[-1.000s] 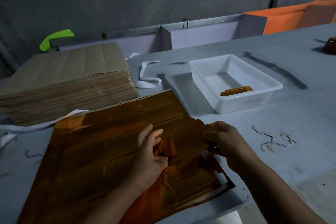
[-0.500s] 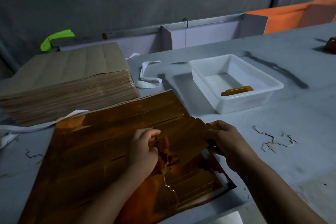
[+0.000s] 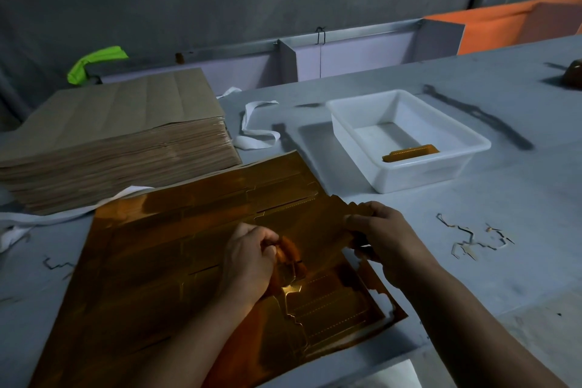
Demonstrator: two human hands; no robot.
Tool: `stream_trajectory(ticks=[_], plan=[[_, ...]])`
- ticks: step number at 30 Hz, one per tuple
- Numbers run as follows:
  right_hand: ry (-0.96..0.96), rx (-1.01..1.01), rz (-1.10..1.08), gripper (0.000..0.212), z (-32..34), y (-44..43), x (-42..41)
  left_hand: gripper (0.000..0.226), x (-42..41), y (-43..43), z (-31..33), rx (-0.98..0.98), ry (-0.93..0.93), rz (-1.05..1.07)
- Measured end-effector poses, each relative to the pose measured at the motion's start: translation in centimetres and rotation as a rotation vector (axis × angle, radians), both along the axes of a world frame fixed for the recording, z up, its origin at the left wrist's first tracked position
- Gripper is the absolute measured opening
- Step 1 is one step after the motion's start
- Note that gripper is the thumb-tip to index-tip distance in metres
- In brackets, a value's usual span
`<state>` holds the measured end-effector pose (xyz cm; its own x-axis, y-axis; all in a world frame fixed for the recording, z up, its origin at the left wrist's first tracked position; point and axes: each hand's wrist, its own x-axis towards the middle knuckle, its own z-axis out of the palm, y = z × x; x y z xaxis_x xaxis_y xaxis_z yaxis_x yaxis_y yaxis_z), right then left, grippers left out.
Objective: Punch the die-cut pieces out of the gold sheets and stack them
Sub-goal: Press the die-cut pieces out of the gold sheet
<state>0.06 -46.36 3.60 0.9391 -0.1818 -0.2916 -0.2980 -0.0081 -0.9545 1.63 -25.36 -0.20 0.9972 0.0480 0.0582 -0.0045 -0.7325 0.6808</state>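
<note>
Topping the grey table (image 3: 472,230), the gold sheet (image 3: 173,246) sits clamped in left grip (image 3: 252,258) and right grip (image 3: 384,236).

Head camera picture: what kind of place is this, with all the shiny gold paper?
Probably a small packaging or print-finishing workshop. A thick stack of brown sheets sits on a long grey worktable, a die-cut gold sheet lies beside it, and a white tub holds gold pieces.
</note>
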Motion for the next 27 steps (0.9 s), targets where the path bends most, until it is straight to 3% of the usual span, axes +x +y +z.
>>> stream_trajectory(ticks=[3,10,13,17,27], plan=[[0.023,0.010,0.017,0.008,0.0,0.6,0.0,0.018,-0.1,0.0,0.0,-0.021,0.016,0.003],[0.037,-0.024,-0.004,0.037,-0.1,1.4,0.1,0.017,-0.4,0.1,0.0,-0.044,-0.007,-0.013],[0.005,-0.042,-0.036,0.031,-0.1,1.5,0.2,0.018,-0.4,-0.1,0.0,-0.048,-0.004,-0.008],[-0.051,-0.008,-0.127,0.004,0.2,1.0,0.4,0.018,-0.6,-0.1,0.1,-0.029,0.002,-0.017],[-0.062,0.131,-0.201,0.007,0.8,-0.8,0.3,0.023,0.2,-0.2,0.4,0.023,0.072,-0.009]])
